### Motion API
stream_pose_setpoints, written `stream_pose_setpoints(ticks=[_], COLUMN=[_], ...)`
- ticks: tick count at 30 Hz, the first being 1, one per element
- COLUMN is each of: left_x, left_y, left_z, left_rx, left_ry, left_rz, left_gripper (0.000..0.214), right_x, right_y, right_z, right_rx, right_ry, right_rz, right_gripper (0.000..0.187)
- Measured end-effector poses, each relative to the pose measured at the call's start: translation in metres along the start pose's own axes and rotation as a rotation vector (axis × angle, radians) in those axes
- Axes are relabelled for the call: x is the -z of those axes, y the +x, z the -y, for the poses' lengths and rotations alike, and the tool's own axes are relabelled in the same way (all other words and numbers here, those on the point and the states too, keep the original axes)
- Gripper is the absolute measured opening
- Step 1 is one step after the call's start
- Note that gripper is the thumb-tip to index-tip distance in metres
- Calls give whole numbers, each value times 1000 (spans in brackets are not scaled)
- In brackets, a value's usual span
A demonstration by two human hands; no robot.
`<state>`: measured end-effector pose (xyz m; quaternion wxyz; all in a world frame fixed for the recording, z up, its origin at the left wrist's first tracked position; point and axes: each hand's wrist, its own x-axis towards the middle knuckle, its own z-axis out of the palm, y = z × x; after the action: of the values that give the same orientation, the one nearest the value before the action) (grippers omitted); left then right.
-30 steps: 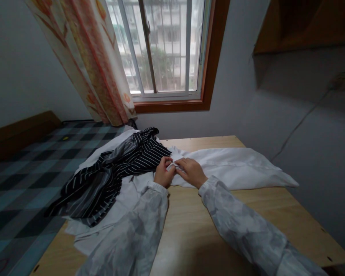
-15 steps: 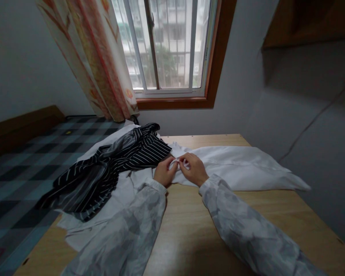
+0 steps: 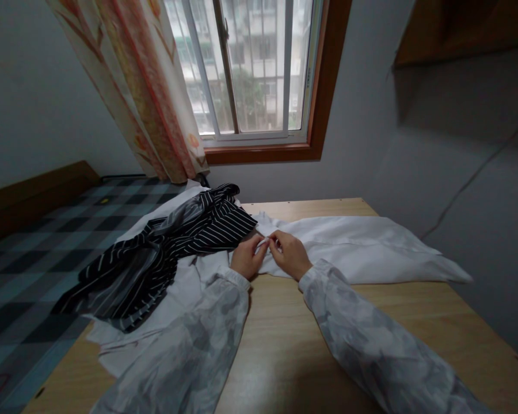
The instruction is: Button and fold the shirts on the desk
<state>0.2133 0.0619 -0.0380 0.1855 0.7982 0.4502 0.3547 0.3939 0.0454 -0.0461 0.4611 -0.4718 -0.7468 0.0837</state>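
Observation:
A white shirt (image 3: 362, 247) lies spread across the wooden table (image 3: 285, 345). My left hand (image 3: 246, 259) and my right hand (image 3: 290, 254) meet at the shirt's near left edge. Both pinch a small fold of the white cloth between fingertips, which touch each other. What exactly sits between the fingers is too small to make out. A black garment with white stripes (image 3: 164, 253) lies heaped just left of my left hand, on top of more white cloth (image 3: 155, 328).
A bed with a dark checked cover (image 3: 30, 253) runs along the table's left side. Behind the table are a window (image 3: 250, 69) with a wooden frame and a floral curtain (image 3: 142, 92). A grey wall closes off the right.
My hands have stayed at the same spot on the shirt, fingers working slightly closer together. The view shifted a little to the left and down.

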Motion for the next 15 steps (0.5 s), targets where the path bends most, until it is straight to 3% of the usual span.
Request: stream_pose_setpoints(ticks=[9, 15], left_x=[-2, -3], left_y=[0, 2], left_z=[1, 3], left_rx=[-30, -81], left_ry=[9, -53], left_rz=[10, -22], left_gripper=[31, 25], right_x=[-12, -16], right_y=[7, 8], right_z=[-15, -23], right_rx=[-261, -346], right_ry=[463, 603], right_rz=[-48, -37], right_gripper=[16, 20])
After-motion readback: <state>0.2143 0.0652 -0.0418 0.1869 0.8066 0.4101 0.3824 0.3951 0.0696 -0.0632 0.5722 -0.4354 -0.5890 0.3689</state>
